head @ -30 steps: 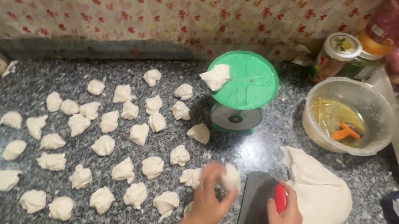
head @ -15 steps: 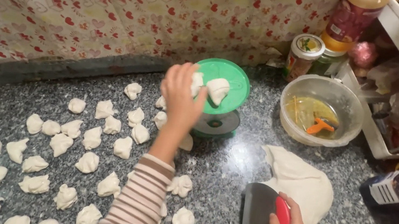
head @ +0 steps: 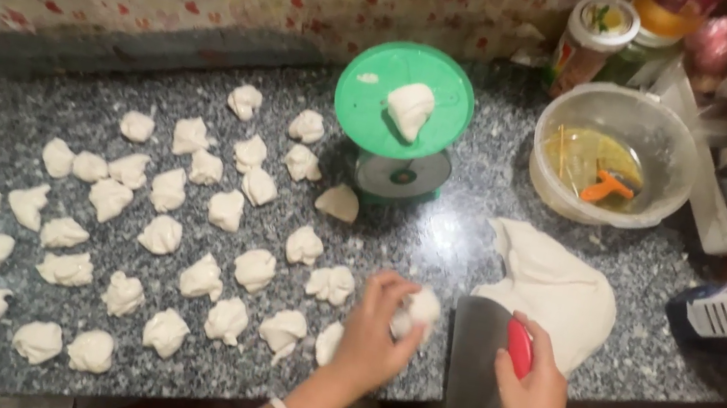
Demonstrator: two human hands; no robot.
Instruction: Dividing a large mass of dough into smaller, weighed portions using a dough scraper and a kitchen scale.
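At lower centre, the left hand pinches a dough piece on the tabletop, while the right hand grips a dough scraper upright beside the dough mass.

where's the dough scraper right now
In the head view the dough scraper lies at the counter's near edge, right of centre, its red handle under the right hand, just below the big dough mass.

Left hand grips dough piece; right hand holds scraper.
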